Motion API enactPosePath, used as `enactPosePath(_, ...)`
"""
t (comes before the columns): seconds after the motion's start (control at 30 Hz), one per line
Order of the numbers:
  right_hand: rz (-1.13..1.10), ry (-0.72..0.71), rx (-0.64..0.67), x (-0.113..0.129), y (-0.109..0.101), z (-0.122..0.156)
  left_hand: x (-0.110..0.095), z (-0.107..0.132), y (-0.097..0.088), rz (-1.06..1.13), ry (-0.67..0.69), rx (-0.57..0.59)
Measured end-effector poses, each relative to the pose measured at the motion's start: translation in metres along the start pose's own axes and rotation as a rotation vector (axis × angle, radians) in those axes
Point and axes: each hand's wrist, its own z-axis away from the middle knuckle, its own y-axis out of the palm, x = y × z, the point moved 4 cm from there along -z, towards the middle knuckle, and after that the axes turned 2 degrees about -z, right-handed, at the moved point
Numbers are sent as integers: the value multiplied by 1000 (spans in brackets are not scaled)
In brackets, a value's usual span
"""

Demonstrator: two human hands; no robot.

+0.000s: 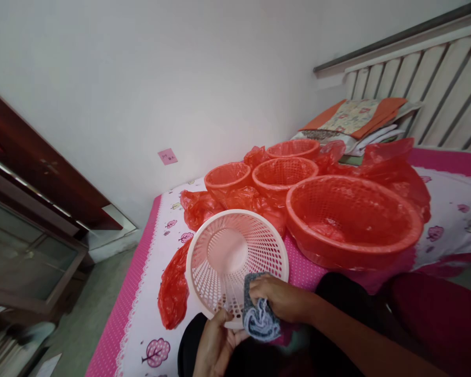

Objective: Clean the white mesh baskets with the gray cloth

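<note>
A pale pink plastic basket (235,250) with a perforated wall tilts toward me at the bed's edge. Its near rim is pinched by my left hand (217,340), thumb inside and fingers beneath. My right hand (277,297) grips a grey-blue cloth (261,322) with a white swirl pattern, pressed against the rim at the basket's near right side. Part of the cloth hangs over the rim. To the left of the basket lies a crumpled red plastic bag (175,288).
Several baskets wrapped in red plastic bags stand behind, a large one (353,256) closest on the right. They sit on a bed sheet (157,314) with pink trim. Folded bedding (353,118) is stacked near the radiator (427,68). A pink note (167,156) sticks to the wall.
</note>
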Motion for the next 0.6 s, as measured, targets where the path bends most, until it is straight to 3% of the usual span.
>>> enactPosePath(0.17, 338, 37, -15, 2, -11, 12, -15, 3, -9, -95, 58, -61)
enactPosePath(0.47, 439, -69, -57, 18, 6, 27, -22, -5, -28, -196, 73, -130)
enactPosePath(0.6, 604, -64, -90, 10, 16, 21, -29, -7, -29, -240, 166, -148)
